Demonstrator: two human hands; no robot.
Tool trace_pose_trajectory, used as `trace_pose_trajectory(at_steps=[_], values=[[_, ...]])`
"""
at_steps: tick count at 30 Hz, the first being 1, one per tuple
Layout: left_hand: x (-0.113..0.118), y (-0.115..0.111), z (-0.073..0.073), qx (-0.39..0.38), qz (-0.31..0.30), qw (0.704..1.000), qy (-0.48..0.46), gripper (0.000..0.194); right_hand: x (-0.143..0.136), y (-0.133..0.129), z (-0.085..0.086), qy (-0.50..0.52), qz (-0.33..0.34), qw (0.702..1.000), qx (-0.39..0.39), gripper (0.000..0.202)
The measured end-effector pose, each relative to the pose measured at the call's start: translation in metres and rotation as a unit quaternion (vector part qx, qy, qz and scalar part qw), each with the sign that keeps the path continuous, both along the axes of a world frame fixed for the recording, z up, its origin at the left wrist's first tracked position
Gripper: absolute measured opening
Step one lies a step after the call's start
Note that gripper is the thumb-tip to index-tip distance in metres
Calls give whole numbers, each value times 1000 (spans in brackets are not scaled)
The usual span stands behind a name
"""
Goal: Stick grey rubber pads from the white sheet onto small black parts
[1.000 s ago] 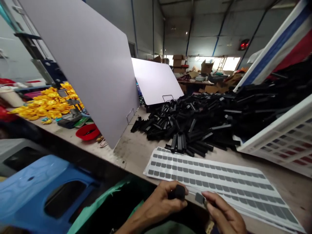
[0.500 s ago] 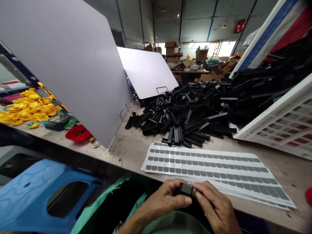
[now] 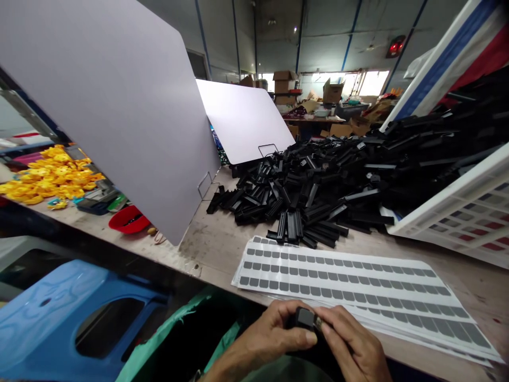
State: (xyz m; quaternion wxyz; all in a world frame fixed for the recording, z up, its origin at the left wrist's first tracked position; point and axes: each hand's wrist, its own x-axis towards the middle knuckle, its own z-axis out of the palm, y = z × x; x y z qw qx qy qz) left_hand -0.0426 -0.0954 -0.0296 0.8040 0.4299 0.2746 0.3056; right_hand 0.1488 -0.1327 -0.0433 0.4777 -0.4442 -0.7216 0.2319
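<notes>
My left hand (image 3: 274,331) is closed around a small black plastic part (image 3: 305,317), thumb on its near side, just off the table's front edge. A flat grey patch shows on the end of the part. Against the right side of that part, my right hand (image 3: 352,337) pinches with thumb and fingers; a small brownish bit shows at its fingertips, too small to name. Just beyond the hands lies a stack of white sticker sheets (image 3: 318,268) with rows of grey rounded patches. Behind the sheets spreads a large heap of black plastic parts (image 3: 294,196).
A white plastic crate (image 3: 457,212) lies tipped at the right, black parts spilling from it. Two white boards (image 3: 151,116) lean at the left. Past them are yellow pieces (image 3: 55,175) and a red dish (image 3: 128,219). A blue stool (image 3: 51,318) stands lower left.
The view has shifted slightly, so the table and hands sit a little lower in the picture. Both hands keep the same hold on the black part.
</notes>
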Motion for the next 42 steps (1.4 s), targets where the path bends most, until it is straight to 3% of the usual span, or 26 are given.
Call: trace_pose_trajectory(at_steps=[17, 27, 31, 38, 42], values=[[-5, 0, -5, -1, 0, 1000, -6, 34, 1, 5, 8, -66, 20, 997, 45, 29], [-6, 0, -3, 12, -3, 1000, 14, 38, -3, 2, -8, -63, -2, 996, 63, 30], [-9, 0, -2, 70, -1, 997, 34, 37, -11, -2, -12, -46, -20, 997, 62, 31], [-13, -6, 14, 214, 23, 965, 150, 36, -11, 1, -12, -125, 12, 987, 104, 34], [-33, -13, 21, 278, 37, 909, 308, 37, -10, 9, -14, -229, 93, 961, 127, 31]])
